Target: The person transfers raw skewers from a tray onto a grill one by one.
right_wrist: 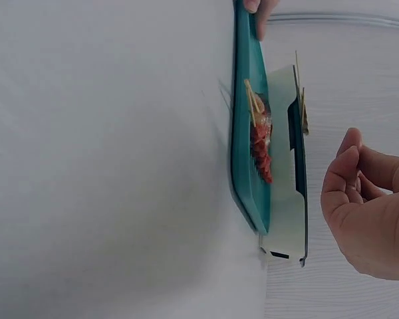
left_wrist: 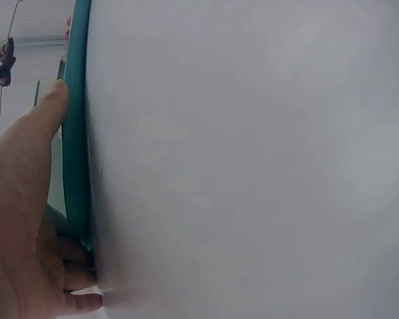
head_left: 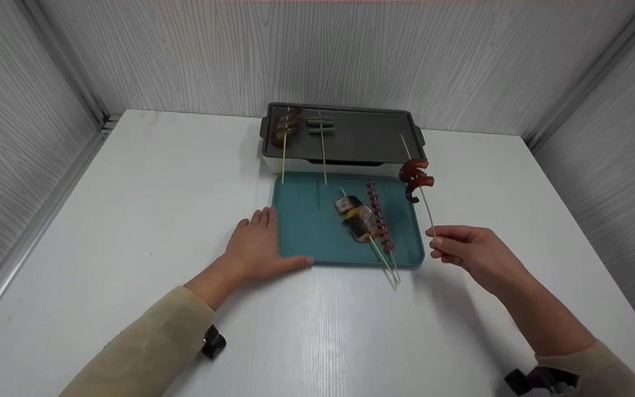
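My right hand (head_left: 474,256) pinches the lower end of a bamboo skewer that carries a curled, reddish-brown octopus piece (head_left: 415,175). It is held up at the right edge of a teal tray (head_left: 306,231), and its tip overlaps the grill in the head view. My left hand (head_left: 257,245) rests at the tray's near left corner, fingers straight along the side and thumb along the front rim. On the tray's right half lie a fish skewer (head_left: 360,220) and a thin skewer of small red pieces (head_left: 378,215). Their sticks reach past the front rim.
Behind the tray stands a dark grill plate (head_left: 367,132) on a white base. At its left lie a brown, glossy skewer (head_left: 286,129) and a skewer of green pieces (head_left: 321,127), with sticks hanging over the front edge. Wood-grain panels (head_left: 196,60) enclose the white table (head_left: 174,198).
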The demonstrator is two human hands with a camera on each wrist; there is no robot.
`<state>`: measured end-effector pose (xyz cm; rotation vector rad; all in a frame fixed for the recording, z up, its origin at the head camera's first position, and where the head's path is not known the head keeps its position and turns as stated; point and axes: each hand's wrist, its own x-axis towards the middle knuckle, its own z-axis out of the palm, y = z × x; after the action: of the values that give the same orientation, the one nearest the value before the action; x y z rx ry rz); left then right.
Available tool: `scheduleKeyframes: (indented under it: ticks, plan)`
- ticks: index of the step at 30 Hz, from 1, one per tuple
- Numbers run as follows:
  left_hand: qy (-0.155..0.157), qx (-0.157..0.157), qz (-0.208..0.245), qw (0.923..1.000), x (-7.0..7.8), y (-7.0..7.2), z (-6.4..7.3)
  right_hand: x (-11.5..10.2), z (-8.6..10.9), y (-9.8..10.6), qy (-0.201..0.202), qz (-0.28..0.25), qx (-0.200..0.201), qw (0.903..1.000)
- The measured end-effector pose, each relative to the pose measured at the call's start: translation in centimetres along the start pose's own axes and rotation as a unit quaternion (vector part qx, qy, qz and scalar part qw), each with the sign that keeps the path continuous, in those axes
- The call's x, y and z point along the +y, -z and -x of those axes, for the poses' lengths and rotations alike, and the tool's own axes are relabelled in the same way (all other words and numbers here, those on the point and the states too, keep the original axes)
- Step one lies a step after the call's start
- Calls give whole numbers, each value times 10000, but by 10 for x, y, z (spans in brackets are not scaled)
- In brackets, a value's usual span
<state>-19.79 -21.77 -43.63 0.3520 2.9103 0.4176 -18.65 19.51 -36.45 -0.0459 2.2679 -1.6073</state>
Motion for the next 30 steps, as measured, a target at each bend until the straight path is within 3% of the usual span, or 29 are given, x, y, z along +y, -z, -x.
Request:
scheduleKeyframes:
  ticks: [8, 19, 30]
  plan:
    - [-14, 8, 10, 10000, 1, 1, 1, -24, -25, 5, 14, -353, 35, 9994]
    - [37, 69, 3, 10000, -1, 2, 0, -52, -76, 12, -39, -1292, 129, 9915]
    - [58, 14, 23, 10000, 1, -1, 1, -54, -125, 17, -498, -1576, 361, 9856]
